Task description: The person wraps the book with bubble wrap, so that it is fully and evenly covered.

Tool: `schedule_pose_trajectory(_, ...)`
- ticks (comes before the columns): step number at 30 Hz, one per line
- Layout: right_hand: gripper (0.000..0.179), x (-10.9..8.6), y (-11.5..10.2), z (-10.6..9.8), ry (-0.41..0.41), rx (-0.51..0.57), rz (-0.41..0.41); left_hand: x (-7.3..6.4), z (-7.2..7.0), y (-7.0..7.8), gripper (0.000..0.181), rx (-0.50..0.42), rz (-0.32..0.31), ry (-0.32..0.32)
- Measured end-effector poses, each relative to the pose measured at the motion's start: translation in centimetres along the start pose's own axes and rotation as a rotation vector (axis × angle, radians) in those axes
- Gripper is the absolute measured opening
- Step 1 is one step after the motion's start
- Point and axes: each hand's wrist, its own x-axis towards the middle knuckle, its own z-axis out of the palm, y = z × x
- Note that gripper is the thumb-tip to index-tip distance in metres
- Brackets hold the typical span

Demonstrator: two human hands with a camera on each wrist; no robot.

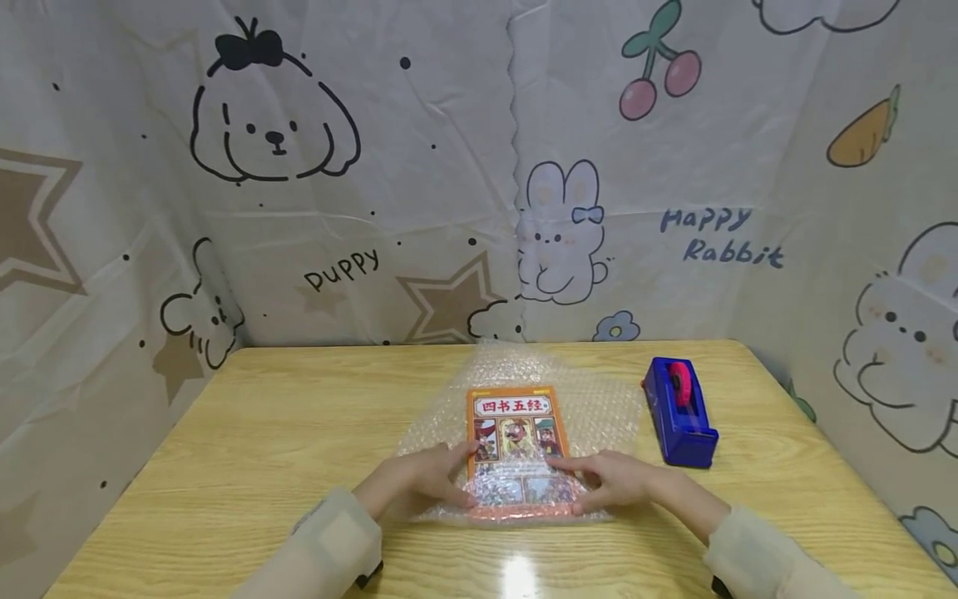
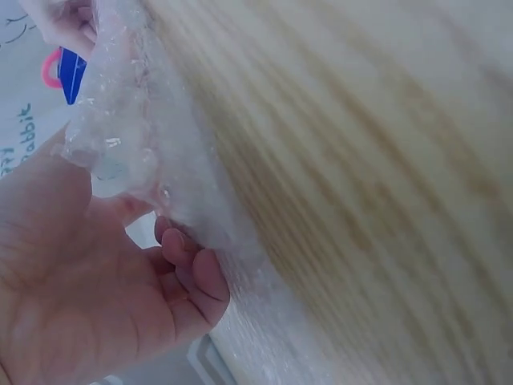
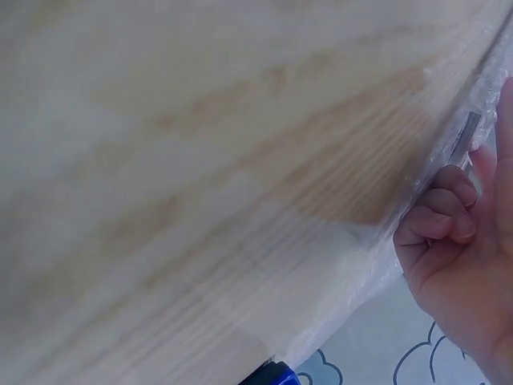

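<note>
A comic-style book [image 1: 515,433] with an orange border and Chinese title lies face up on a sheet of bubble wrap [image 1: 599,408]. The near part of the sheet is folded up over the book's lower half. My left hand [image 1: 427,476] holds the fold at the book's left side, thumb by the lower left corner and index finger on the edge. On the other side, my right hand [image 1: 619,479] pinches the wrap at the lower right corner, its index finger reaching onto the cover. Both wrist views show the other fingers curled beside the wrap [image 2: 172,152].
A blue tape dispenser [image 1: 679,412] with a pink-red roll stands to the right of the wrap. The wood-grain table [image 1: 299,416] ends at a cloth backdrop [image 1: 449,166] printed with cartoon animals, which also hangs along both sides.
</note>
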Motion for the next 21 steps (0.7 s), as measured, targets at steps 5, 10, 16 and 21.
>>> schedule_pose_trajectory(5, 0.071, -0.5, -0.5, 0.3, -0.002, 0.017, -0.018, -0.5, 0.4, 0.5, 0.089, 0.026, -0.008, 0.009)
schedule_pose_trajectory(10, 0.071, -1.1, -1.0, 0.7, -0.001, -0.014, -0.021, -1.2, 0.8, 1.0, 0.089, 0.060, 0.012, 0.029)
schedule_pose_trajectory(16, 0.072, -1.1, -1.6, 1.0, -0.010, -0.095, 0.029, -1.4, 1.0, 1.0, 0.092, 0.117, 0.033, 0.063)
schedule_pose_trajectory(21, 0.071, -0.9, -1.7, 0.7, -0.026, -0.094, 0.057, -1.1, 1.1, 0.6, 0.100, 0.068, 0.138, 0.063)
